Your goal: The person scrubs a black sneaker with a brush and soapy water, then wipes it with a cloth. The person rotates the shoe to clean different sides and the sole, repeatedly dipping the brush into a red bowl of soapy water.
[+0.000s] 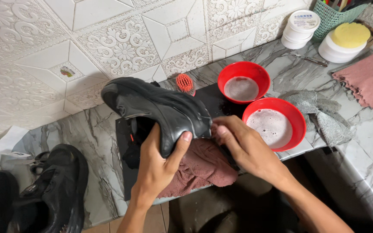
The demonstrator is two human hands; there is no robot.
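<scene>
My left hand (158,162) grips a black shoe (156,108) from below, holding it tilted above a black mat (126,172) on the marble counter. My right hand (242,144) rests at the shoe's near end, fingers curled against the shoe and a dark pink cloth (201,166) that lies under it; whether it pinches the cloth or a hidden tool I cannot tell. Two red bowls of foamy water stand just right of the shoe, one nearer (292,116) and one farther back (243,69). A small red brush (185,83) lies behind the shoe.
A second black shoe (59,190) sits at the left on the counter. A grey towel (324,116) lies right of the bowls, a pink cloth (365,80) farther right. White tubs (301,28), a yellow sponge (350,34) and a green basket (331,15) stand at the back right. Patterned wall tiles rise behind.
</scene>
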